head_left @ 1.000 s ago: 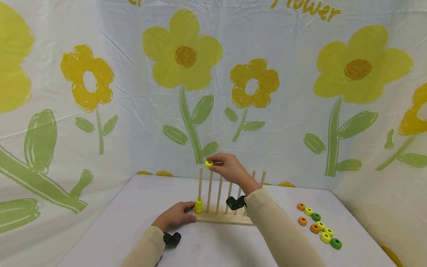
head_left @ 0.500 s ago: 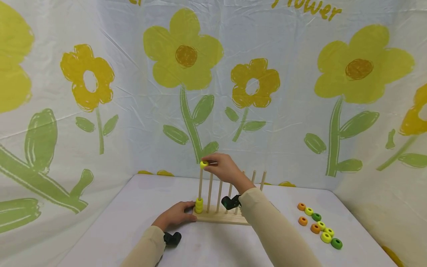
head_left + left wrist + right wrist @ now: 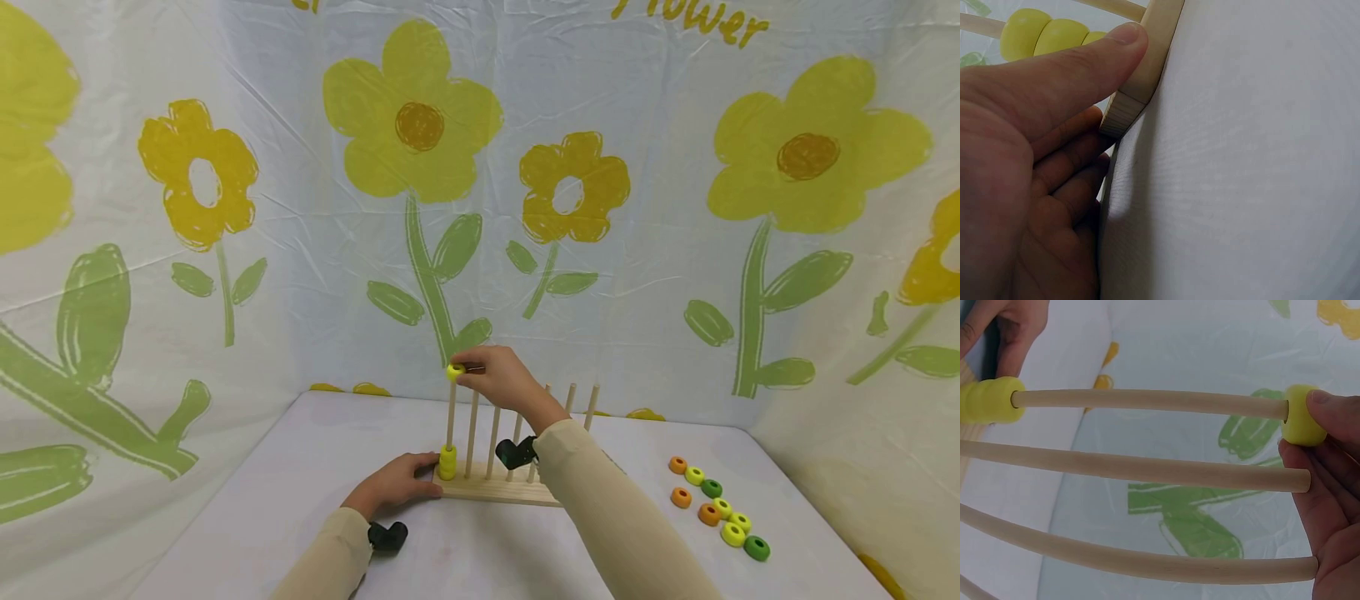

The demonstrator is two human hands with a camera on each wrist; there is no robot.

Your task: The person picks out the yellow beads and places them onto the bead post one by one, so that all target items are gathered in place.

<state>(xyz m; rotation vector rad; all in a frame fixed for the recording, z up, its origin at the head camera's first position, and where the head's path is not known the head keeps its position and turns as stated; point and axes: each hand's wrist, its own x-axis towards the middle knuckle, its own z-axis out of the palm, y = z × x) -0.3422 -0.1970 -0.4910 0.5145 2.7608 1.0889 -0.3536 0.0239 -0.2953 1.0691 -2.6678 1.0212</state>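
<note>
A yellow bead (image 3: 455,372) sits at the top of the leftmost wooden peg (image 3: 451,414), pinched between thumb and fingers of my right hand (image 3: 501,377). In the right wrist view the peg's end enters the hole of that bead (image 3: 1304,415). Lower on the same peg, several yellow beads (image 3: 447,463) are stacked at the base. My left hand (image 3: 397,481) grips the left end of the wooden base (image 3: 502,492); its thumb (image 3: 1110,53) lies along the front and the fingers reach behind. The right forearm hides part of the pegboard's right side.
Loose orange, yellow and green beads (image 3: 708,514) lie on the white table (image 3: 300,467) to the right. More upright pegs (image 3: 1129,472) stand in a row beside the right hand. A flower-printed curtain (image 3: 637,333) hangs behind the table.
My right hand has carried the yellow bead left, from over the second peg onto the top of the leftmost one. The left hand stays on the base.
</note>
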